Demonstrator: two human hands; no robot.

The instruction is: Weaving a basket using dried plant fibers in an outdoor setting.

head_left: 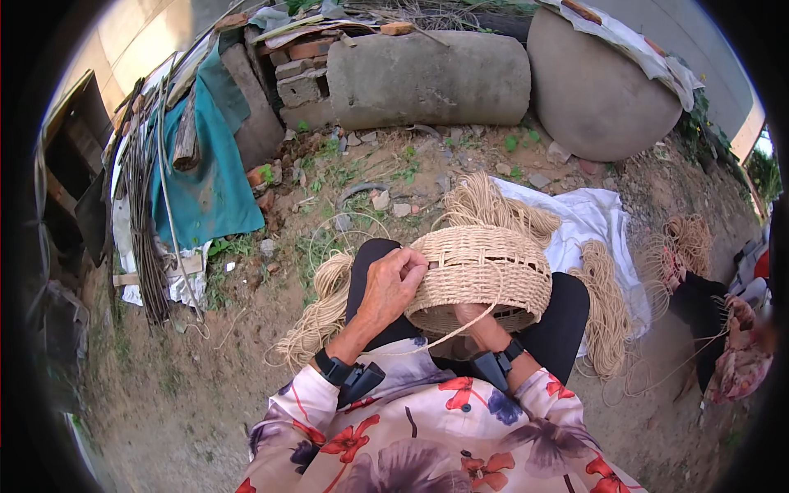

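Observation:
A tan woven cord basket (481,275) rests on its side across my lap, its opening turned toward me. A band of gaps runs around its wall. My left hand (392,283) is closed at the basket's left side, thumb and fingers pinched on the weave by one of those gaps. Into the opening reaches my right hand (474,315); the wall hides its fingers, so their grip does not show. A loose strand of cord (457,330) hangs in a curve from the wall over my right wrist and trails left across my lap.
Bundles of tan cord lie by my left knee (325,308), beyond the basket (493,205) and at right (606,308). A white sheet (588,218) covers ground there. Another person (731,345) sits far right. A concrete cylinder (431,80) and teal cloth (205,177) stand beyond.

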